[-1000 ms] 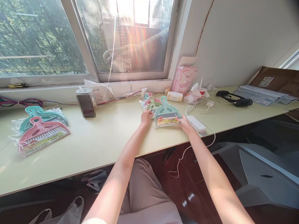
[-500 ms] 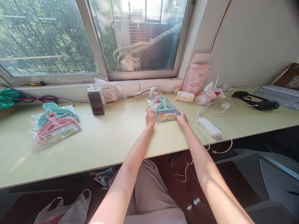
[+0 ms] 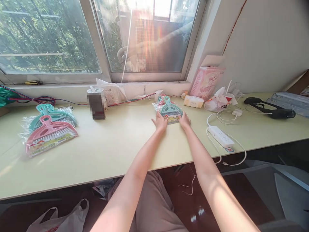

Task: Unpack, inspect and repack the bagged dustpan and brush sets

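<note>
Your left fingers are spreading over the lower left corner of the teal dustpan (image 3: 169, 107), and your right fingers are bending around its lower right corner; whether either set is clenching the edge or only pressing on it, you cannot tell. Your left hand (image 3: 160, 123) and right hand (image 3: 184, 121) are flanking the dustpan, which is lying on the table (image 3: 120, 141) with its handle pointing toward the window (image 3: 147, 38). Behind it, a pink handle (image 3: 162, 96) is peeking out amid clear wrapping. Just beyond your right hand, a tissue pack (image 3: 193, 101) is sitting before a pink box (image 3: 207, 82), and a white bag (image 3: 218, 101) is resting beside them. Nearer the table's front edge, a power strip (image 3: 220, 136) is lying among white cords. Well to your left, a cup (image 3: 96, 104) with a blurred side is standing, and farther left a wrapped pink dustpan (image 3: 49, 132) is overlapping a teal one (image 3: 40, 120).
</note>
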Motion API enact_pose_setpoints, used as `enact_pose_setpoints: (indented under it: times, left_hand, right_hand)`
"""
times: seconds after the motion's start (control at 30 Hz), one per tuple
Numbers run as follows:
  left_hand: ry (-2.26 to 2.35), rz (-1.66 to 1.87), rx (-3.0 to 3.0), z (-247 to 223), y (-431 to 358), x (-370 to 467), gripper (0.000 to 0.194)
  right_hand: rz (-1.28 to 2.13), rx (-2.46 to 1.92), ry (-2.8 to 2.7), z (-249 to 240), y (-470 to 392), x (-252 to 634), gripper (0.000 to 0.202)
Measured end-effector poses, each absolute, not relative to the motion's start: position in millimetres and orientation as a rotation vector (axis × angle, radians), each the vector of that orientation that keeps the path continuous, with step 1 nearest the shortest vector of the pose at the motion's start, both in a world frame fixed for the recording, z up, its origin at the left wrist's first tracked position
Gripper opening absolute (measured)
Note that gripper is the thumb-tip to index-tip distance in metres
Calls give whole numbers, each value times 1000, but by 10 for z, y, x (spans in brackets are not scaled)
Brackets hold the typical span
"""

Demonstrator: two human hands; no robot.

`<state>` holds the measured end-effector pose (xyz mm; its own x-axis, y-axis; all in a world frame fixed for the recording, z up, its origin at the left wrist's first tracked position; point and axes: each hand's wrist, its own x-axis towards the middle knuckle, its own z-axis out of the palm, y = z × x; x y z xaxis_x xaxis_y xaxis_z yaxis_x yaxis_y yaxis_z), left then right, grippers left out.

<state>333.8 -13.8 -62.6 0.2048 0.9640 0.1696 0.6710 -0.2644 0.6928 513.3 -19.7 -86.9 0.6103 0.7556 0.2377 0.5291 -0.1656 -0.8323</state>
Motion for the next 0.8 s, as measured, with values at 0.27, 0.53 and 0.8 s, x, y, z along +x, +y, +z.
enact_pose_setpoints:
  times: [0.27,0.53,0.8]
  left_hand:
    - [1591,835,1998,-621,177,3397,88]
    - [1578,807,1978,-586,118,3344,91]
    - [1606,935,1860,-535,-147,3163,87]
  right_hand:
    - [203,-1947,-1128,-791,135,5004,54]
    - [252,-1926,-1054,-764,111,5060,48]
    - [-5,-1757,-943,-844,-105,4872,56]
